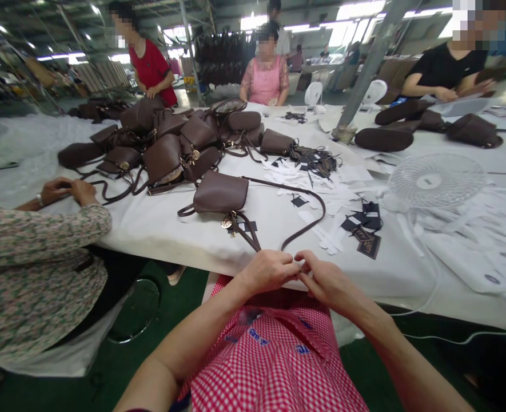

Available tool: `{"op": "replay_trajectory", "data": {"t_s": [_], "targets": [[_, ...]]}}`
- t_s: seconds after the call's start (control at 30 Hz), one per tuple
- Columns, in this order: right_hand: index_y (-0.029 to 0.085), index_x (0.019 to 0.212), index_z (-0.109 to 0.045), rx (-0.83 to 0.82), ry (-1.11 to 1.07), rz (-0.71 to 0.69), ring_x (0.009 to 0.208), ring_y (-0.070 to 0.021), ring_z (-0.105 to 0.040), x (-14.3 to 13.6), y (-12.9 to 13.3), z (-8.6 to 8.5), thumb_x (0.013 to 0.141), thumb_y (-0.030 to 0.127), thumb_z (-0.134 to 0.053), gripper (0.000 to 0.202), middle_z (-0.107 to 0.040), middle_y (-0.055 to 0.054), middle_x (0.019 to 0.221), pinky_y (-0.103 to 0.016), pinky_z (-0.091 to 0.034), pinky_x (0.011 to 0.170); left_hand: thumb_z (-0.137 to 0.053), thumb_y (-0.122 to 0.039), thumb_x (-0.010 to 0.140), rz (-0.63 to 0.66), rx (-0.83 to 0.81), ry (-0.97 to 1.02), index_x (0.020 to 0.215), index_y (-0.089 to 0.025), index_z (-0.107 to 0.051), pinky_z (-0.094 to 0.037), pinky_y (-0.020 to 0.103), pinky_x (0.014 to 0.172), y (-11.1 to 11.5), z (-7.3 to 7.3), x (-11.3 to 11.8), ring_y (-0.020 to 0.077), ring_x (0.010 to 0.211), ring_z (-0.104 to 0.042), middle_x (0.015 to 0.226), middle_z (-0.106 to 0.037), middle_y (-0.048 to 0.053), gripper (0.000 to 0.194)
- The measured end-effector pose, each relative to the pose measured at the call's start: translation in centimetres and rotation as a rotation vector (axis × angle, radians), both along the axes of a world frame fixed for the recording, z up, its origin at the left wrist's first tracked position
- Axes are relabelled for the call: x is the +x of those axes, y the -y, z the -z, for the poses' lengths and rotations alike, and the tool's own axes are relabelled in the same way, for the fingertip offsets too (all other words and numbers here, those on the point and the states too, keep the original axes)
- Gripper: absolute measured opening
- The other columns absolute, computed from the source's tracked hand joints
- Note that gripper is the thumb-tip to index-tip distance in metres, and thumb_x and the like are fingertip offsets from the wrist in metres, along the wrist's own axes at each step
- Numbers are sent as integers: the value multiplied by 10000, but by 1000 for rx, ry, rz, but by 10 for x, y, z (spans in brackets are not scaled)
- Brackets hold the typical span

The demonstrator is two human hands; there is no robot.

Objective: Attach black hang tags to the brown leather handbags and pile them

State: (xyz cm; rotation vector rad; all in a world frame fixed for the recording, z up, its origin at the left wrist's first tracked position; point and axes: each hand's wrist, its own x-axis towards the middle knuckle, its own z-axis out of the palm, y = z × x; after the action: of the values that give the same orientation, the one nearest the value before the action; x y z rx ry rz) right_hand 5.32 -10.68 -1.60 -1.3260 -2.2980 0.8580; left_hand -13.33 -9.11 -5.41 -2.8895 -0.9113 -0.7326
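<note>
1. Head view: your left hand [266, 271] and right hand [327, 280] meet at the table edge [184, 243], fingertips pinched on the strap [308, 220] of the brown shoulder bag [220, 193].
2. Bag lies just ahead on the white cover, gold charm [226, 222] hanging at its front.
3. Progress, my guess: early. Pile of brown bags [167, 146] behind, loose black hang tags [364, 226] to the right, many apparently unattached.
</note>
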Motion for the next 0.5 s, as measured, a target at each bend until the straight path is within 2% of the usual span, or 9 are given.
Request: {"op": "replay_trajectory", "data": {"t_s": [0.1, 0.2, 0.27, 0.37, 0.5], "targets": [[216, 914, -498, -88, -184, 25, 582, -123, -530, 1, -3, 5, 846, 278, -515, 93, -582, 14, 699, -241, -391, 542, -421, -361, 974, 8, -3, 10, 830, -162, -623, -368, 234, 586, -1, 0, -4, 117, 655, -534, 722, -572, 11, 319], [221, 819, -453, -305, -479, 77, 464, -65, -419, 11, -7, 7, 786, 401, -630, 255, -530, 39, 680, -197, -310, 414, -446, -377, 963, 3, -66, 73, 873, -163, -642, -364, 227, 580, -5, -2, -8, 113, 648, -530, 715, -570, 11, 305], [222, 823, -436, -450, -576, 99, 397, -36, -347, 18, -9, 5, 773, 462, -652, 327, -491, 65, 642, -181, -251, 366, -469, -388, 952, -1, -105, 115, 932, -162, -651, -381, 225, 606, -8, -4, -10, 118, 668, -545, 719, -576, 14, 291], [225, 867, -443, -558, -496, 75, 354, -42, -360, 17, -9, -1, 796, 516, -616, 346, -438, 95, 578, -176, -243, 347, -503, -356, 935, -23, -119, 107, 916, -155, -650, -408, 232, 639, -11, -4, -11, 129, 692, -566, 727, -590, 23, 250], [228, 865, -478, -446, -260, 66, 383, -71, -461, 1, -9, 4, 819, 544, -565, 331, -540, 60, 617, -199, -333, 380, -491, -371, 922, -79, -39, 24, 815, -156, -628, -428, 248, 593, -10, -2, -10, 140, 659, -578, 706, -596, 30, 277]]}}
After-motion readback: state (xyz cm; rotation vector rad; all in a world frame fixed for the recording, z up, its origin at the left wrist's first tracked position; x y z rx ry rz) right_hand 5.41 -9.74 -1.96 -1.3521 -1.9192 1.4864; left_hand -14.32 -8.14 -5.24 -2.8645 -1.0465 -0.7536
